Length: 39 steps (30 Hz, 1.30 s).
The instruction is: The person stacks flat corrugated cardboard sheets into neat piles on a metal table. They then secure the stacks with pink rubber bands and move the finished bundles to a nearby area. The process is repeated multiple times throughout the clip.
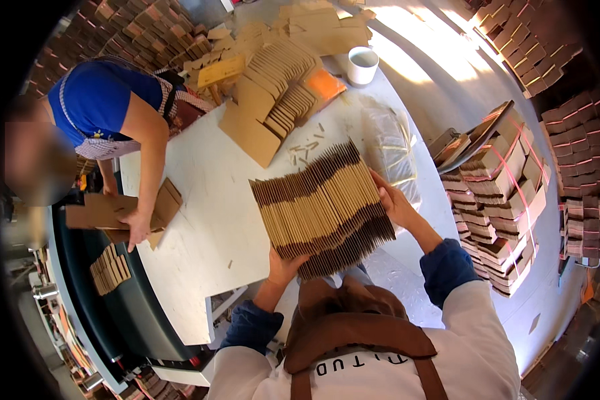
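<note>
Cardboard stack [323, 207] gripped from both sides!

Here it is, over the near edge of the white table [197, 247]! My left hand [287, 265] holds the lower-left corner, its fingers partly hidden; my right hand [396, 203] grips the right side, fingers against the edge.

You're at a white table [193, 267], and look, beyond its far right edge bright sunlight [413, 43] splashes across the grey floor [547, 267]! Left of it, a dark green conveyor belt [140, 307]; well right of it, tall cardboard stacks [580, 160].
</note>
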Motion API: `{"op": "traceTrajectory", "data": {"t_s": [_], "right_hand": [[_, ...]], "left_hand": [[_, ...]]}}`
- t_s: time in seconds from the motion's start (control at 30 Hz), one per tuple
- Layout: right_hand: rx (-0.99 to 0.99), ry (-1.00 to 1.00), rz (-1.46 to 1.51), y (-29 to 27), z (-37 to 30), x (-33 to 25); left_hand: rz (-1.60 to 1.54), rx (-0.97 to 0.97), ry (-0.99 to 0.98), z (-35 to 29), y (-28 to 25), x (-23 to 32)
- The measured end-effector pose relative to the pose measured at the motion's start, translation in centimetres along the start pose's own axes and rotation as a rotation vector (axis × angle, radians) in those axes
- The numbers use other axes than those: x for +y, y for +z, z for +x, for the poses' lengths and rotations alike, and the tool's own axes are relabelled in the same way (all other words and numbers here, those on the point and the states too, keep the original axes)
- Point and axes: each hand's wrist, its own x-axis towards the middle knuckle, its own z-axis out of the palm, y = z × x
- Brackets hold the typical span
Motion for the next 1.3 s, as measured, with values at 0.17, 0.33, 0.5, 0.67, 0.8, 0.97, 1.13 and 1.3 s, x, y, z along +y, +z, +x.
{"op": "traceTrajectory", "data": {"t_s": [0.17, 0.33, 0.5, 0.67, 0.8, 0.97, 1.13, 1.3], "right_hand": [[0.034, 0.050, 0.057, 1.9, -2.2, -1.2], [0.270, 0.110, 0.102, 6.9, -8.5, -3.0], [0.588, 0.187, 0.106, 12.2, -16.6, -6.6], [0.983, 0.282, 0.104, 16.4, -28.0, -10.4], [1.286, 0.346, 0.093, 22.5, -36.1, -14.5], [1.756, 0.487, 0.080, 32.7, -40.9, -19.0], [2.175, 0.583, 0.049, 46.2, -44.9, -19.7], [2.418, 0.602, 0.156, 55.6, -51.8, -20.4]], "left_hand": [[0.132, -0.065, 0.016, -0.6, -2.5, 0.0], [0.053, -0.286, 0.030, -0.1, -6.6, 1.9], [0.015, -0.596, 0.112, 1.7, -8.8, 1.2], [0.117, -0.951, 0.443, 2.3, -3.4, 8.4], [0.152, -1.281, 0.268, 1.5, 2.1, 6.1], [0.304, -1.756, 0.650, -2.4, 10.5, 9.5], [0.084, -2.177, 0.623, -14.6, 15.1, 8.0], [0.095, -2.433, 0.903, -29.1, 17.3, 5.1]]}}
